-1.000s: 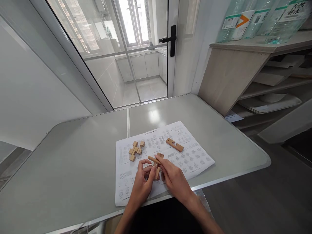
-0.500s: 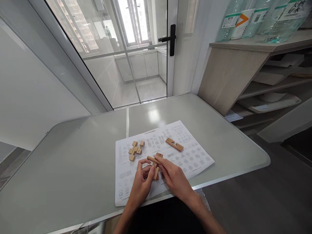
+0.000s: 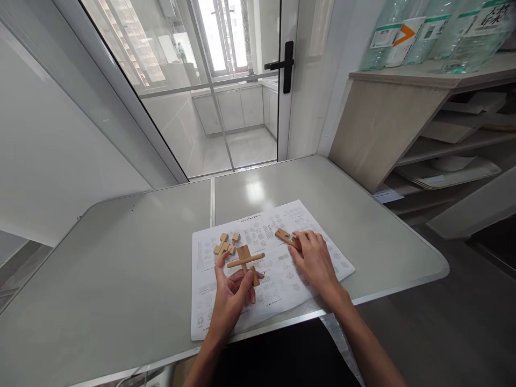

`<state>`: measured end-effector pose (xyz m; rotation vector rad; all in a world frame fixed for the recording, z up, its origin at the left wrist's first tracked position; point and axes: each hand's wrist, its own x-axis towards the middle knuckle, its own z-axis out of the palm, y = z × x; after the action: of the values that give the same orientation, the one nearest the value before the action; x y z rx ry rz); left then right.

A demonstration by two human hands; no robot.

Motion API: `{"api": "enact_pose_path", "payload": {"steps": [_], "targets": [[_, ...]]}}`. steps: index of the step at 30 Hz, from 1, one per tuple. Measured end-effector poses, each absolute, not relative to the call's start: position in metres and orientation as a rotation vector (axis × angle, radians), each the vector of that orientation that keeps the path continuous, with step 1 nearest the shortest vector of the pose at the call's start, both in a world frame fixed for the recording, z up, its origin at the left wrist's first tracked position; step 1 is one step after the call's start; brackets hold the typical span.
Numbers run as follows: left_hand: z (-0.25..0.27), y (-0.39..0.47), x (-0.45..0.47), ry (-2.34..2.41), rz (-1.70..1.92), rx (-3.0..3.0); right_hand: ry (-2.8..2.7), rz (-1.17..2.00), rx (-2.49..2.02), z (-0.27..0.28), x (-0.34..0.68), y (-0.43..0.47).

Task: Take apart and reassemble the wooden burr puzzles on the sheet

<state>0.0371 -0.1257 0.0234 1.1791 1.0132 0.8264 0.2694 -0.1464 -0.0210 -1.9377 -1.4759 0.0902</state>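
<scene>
My left hand (image 3: 236, 290) grips a flat wooden puzzle piece (image 3: 243, 252) between thumb and fingers, raised above the printed sheet. A thin wooden stick (image 3: 245, 260) crosses that piece at its narrow part. Over on the right, my right hand (image 3: 316, 260) has its fingers closed on the near end of a notched wooden puzzle piece (image 3: 282, 234), which lies on the paper. Behind the left hand sits a group of small wooden blocks (image 3: 224, 240), joined or touching, partly covered by the fingers.
A large printed instruction sheet (image 3: 278, 290) with many small diagrams covers the front of the grey table (image 3: 121, 279). To the right stands a wooden shelf unit (image 3: 363, 118) with several plastic bottles (image 3: 387, 37) on top. A glass door (image 3: 242, 129) is beyond the table.
My right hand has let go of the stick and moved right to the notched piece. My left hand keeps hold of the flat piece, now turned and tilted, with the stick still across it.
</scene>
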Motion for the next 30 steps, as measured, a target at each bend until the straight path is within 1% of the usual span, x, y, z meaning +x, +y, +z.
{"api": "enact_pose_path", "payload": {"steps": [6,14,16,21,24,30], "targets": [[0.022,-0.122,0.035,0.999,0.764,1.186,-1.521,0.275,-1.941,-0.016,0.271,-0.145],[0.028,-0.122,0.035,1.005,0.833,1.142,-1.45,0.466,-1.851,0.0,0.266,-0.15],[0.028,-0.122,0.034,0.994,0.836,1.132,-1.339,0.583,-1.732,0.007,0.263,-0.153],[0.023,-0.122,0.032,0.956,0.821,1.129,-1.112,1.149,-1.133,0.027,0.243,-0.163],[0.02,-0.121,0.029,0.895,0.78,1.145,-1.072,1.231,-0.973,0.03,0.228,-0.165],[0.014,-0.12,0.025,0.792,0.723,1.146,-1.118,1.306,-0.915,0.023,0.22,-0.167]]}}
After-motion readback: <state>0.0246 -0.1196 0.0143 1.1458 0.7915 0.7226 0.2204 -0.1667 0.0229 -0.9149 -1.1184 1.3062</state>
